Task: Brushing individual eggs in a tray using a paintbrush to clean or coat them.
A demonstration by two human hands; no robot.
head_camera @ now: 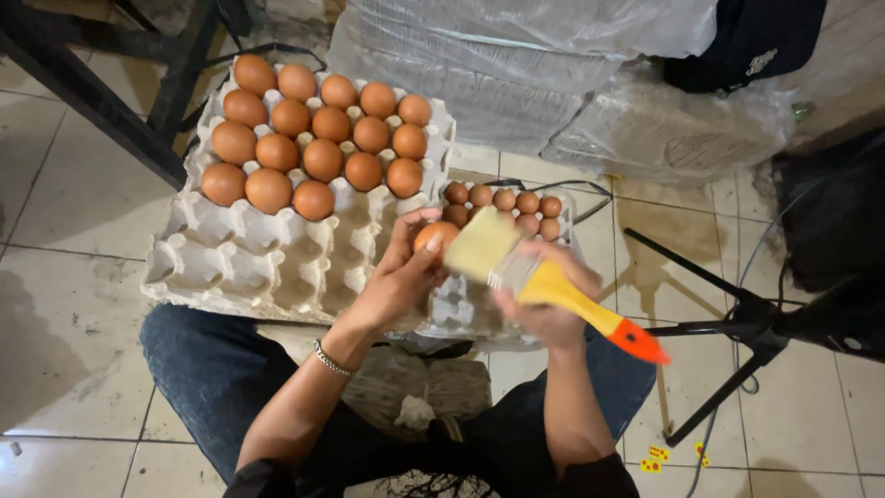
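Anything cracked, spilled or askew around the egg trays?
Nothing stands out. The left hand holds a whole brown egg, the right hand a yellow-handled brush against it. Eggs sit upright in both trays; no cracks or spills visible.

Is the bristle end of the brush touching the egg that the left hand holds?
Cannot tell. In the head view the brush bristles overlap the edge of the egg in the left hand, but motion blur hides any contact or gap.

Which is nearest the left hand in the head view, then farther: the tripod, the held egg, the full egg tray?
1. Held egg, in the left hand itself.
2. Full egg tray, up and left of it.
3. Tripod, far right on the floor.
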